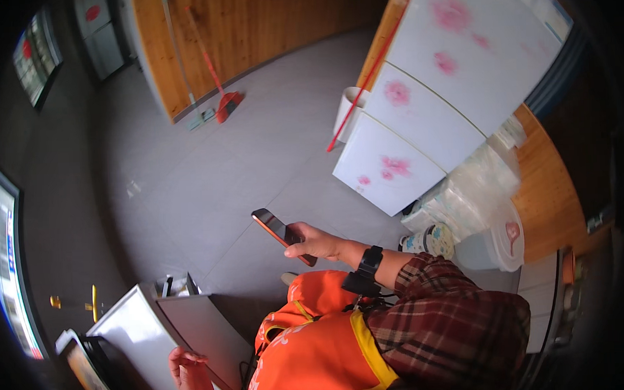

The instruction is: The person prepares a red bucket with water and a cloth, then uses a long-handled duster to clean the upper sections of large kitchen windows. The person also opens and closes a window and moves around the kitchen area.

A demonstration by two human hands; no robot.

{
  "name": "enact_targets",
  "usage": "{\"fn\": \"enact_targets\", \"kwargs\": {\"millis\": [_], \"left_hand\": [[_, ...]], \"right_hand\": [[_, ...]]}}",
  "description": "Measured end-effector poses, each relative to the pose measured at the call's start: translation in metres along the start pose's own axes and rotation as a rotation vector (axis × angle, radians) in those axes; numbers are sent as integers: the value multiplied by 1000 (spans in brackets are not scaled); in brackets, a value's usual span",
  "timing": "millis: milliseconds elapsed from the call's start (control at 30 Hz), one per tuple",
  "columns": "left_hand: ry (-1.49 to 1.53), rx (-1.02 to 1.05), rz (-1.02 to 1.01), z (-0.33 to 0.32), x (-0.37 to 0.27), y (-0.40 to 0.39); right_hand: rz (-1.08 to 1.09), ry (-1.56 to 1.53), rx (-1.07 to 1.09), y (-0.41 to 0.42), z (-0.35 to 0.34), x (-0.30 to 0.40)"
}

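My right hand (313, 241) is closed around a smartphone (278, 229) with an orange edge; its dark screen faces up and the thumb lies along the near side. A black band with a device is strapped to that wrist. At the lower left, my left hand (189, 374) is raised beside a white cabinet (136, 325), fingers curled; nothing is seen in it. An orange apron (307, 355) with yellow trim and a plaid sleeve cover my body and right arm.
A refrigerator (427, 103) with pink flowers stands at the upper right, beside a white bin (346, 111) and a red pole. Plastic bags (477, 189) and a lidded plastic container (491, 243) sit near a wooden surface. A red broom (227, 105) and a squeegee-like tool lean on a wooden panel.
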State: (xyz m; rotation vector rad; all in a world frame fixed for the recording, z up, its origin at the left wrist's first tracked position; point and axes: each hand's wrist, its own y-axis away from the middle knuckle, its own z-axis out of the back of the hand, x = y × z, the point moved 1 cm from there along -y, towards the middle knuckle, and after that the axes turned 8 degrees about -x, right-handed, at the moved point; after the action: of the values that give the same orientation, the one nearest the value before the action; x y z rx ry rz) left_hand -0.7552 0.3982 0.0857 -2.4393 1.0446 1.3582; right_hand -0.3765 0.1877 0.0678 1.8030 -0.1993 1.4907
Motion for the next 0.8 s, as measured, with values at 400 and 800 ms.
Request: {"fn": "enact_targets", "kwargs": {"millis": [400,800], "left_hand": [[-391,-247,24,-77,18,-107],[-965,133,-228,-187,56,-153]], "right_hand": [[197,-105,-85,-35,63,11],[163,-507,-483,74,212,-19]]}}
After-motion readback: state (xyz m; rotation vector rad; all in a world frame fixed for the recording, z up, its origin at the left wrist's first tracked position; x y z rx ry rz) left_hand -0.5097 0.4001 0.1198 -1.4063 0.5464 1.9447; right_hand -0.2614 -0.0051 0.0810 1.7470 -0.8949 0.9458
